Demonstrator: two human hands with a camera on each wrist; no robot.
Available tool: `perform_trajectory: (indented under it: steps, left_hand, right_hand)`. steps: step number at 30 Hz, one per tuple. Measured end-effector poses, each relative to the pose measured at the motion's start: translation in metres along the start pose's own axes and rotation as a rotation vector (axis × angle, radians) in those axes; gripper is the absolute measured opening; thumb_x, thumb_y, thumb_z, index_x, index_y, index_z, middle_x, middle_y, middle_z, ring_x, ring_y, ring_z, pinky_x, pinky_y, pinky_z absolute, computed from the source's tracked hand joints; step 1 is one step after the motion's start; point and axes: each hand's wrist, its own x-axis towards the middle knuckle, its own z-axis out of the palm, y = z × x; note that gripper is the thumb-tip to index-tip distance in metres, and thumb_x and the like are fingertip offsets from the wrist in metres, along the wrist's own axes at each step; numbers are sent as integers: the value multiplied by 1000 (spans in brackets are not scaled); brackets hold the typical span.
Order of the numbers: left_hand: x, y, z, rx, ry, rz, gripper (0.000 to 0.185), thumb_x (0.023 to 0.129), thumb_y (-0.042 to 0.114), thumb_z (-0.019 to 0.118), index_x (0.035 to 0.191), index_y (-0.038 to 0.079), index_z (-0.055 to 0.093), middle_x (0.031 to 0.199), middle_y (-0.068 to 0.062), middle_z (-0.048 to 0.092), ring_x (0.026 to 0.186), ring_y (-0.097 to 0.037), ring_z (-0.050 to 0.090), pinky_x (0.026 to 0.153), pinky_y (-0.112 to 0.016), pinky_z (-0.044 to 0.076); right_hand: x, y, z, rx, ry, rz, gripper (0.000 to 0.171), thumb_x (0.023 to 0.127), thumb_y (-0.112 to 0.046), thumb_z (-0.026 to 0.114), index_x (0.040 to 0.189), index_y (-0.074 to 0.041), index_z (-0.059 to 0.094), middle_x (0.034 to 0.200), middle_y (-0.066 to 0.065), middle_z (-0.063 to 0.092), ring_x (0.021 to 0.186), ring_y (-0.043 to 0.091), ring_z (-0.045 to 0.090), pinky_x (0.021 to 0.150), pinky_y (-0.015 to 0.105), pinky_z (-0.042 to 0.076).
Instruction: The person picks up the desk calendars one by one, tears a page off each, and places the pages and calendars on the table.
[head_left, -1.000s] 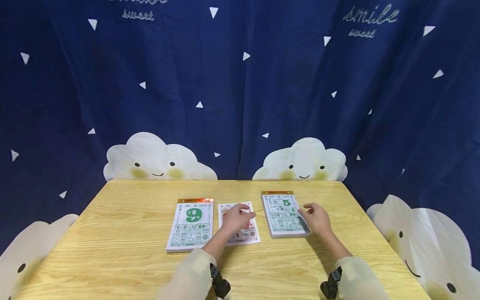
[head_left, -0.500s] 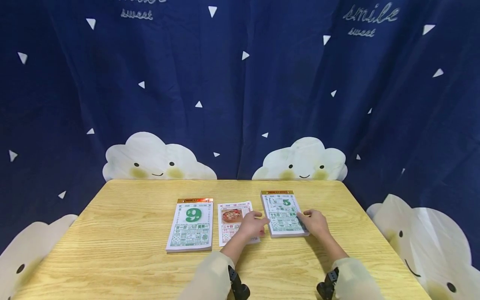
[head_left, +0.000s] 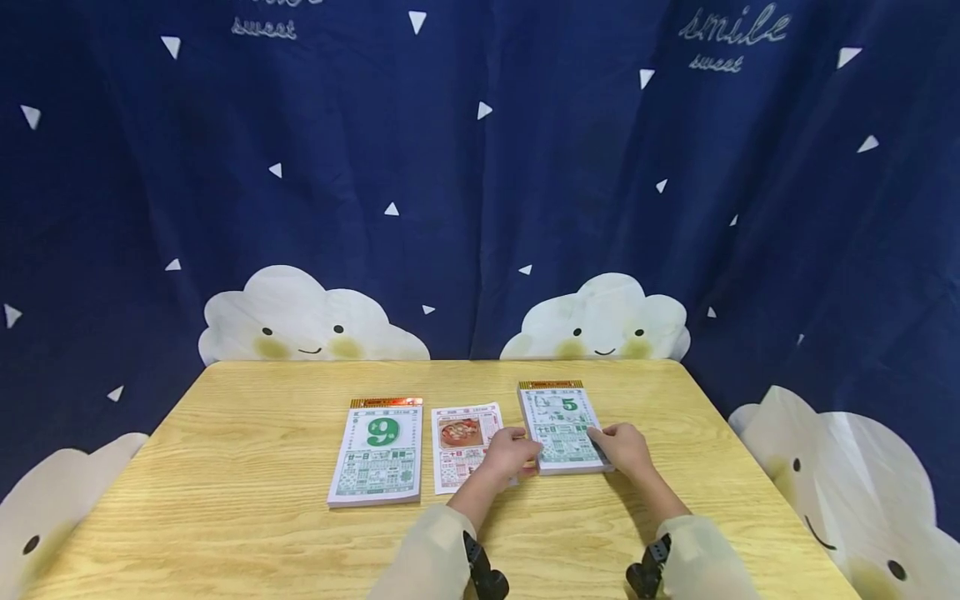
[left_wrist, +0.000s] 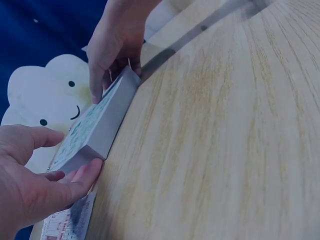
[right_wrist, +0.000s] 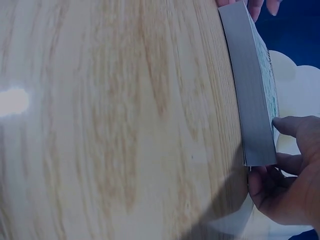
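Note:
A thick calendar pad showing a green 5 point(head_left: 558, 421) lies flat on the wooden table point(head_left: 247, 533), right of centre. My left hand point(head_left: 522, 454) grips its near left corner, thumb on top and fingers against the near edge. My right hand point(head_left: 609, 442) grips the near right corner the same way. In the left wrist view the pad point(left_wrist: 107, 120) runs between my left hand point(left_wrist: 60, 165) and my right hand point(left_wrist: 112, 55). The right wrist view shows the pad's grey page edge point(right_wrist: 250, 100) with my right hand point(right_wrist: 280, 165) at its corner.
A second pad with a green 9 point(head_left: 377, 450) lies left of centre. A loose calendar sheet point(head_left: 457, 442) lies between the two pads, partly under my left wrist. A dark blue curtain with cloud faces point(head_left: 480, 208) hangs behind the table's far edge.
My left hand left the loose sheet and moved right to the 5 pad's near left corner. My right hand slid slightly onto the near right corner.

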Motion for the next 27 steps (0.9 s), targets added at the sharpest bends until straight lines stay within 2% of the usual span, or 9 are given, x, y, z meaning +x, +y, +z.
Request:
perform_trajectory:
  steps: [3,5,10,14,19,24,27]
  left_hand:
    - [0,-1,1,13,-10,1,61,83,2,62,135,-15,34,132,-29,44,112,-36,55,78,-37,58]
    - [1,-1,2,41,-18,7,61,81,0,64,133,-15,37,129,-28,48,111,-36,56,78,-35,58]
    - [2,-3,4,120,-29,31,57,74,-4,67,127,-12,48,118,-22,57,89,-23,64,74,-29,58]
    - [2,-3,5,162,-21,50,59,70,-6,68,127,-10,51,117,-20,57,83,-17,63,71,-26,57]
    - [2,-5,5,145,-28,67,61,70,-12,66,129,-8,50,117,-19,57,86,-18,61,69,-27,57]
    - [1,-6,6,130,-18,81,63,68,-14,64,129,-8,49,116,-20,58,86,-18,61,68,-26,57]
    - [1,-6,6,138,-5,92,64,67,-15,64,129,-8,49,116,-20,58,87,-18,61,67,-25,56]
  right_hand:
    - [0,-1,0,27,2,4,47,89,-31,56,106,13,62,95,22,66,79,23,59,59,26,46]
    - [-1,0,1,47,4,9,46,89,-31,56,103,12,63,90,20,65,76,22,58,58,26,45]
    - [1,0,0,121,-1,50,46,89,-34,55,98,10,65,81,15,64,69,19,56,54,24,42]
    - [3,-1,1,225,-19,83,50,89,-34,55,108,12,60,92,19,63,77,20,59,59,23,46]
    - [5,-1,0,338,-39,140,51,91,-31,54,116,13,56,101,21,62,82,19,60,65,22,49]
    - [6,-1,-5,386,-52,173,51,90,-30,55,114,14,57,91,14,65,76,14,59,65,21,48]
    - [6,-3,-7,430,-55,184,49,89,-30,57,111,14,58,81,8,66,69,9,59,61,19,47]
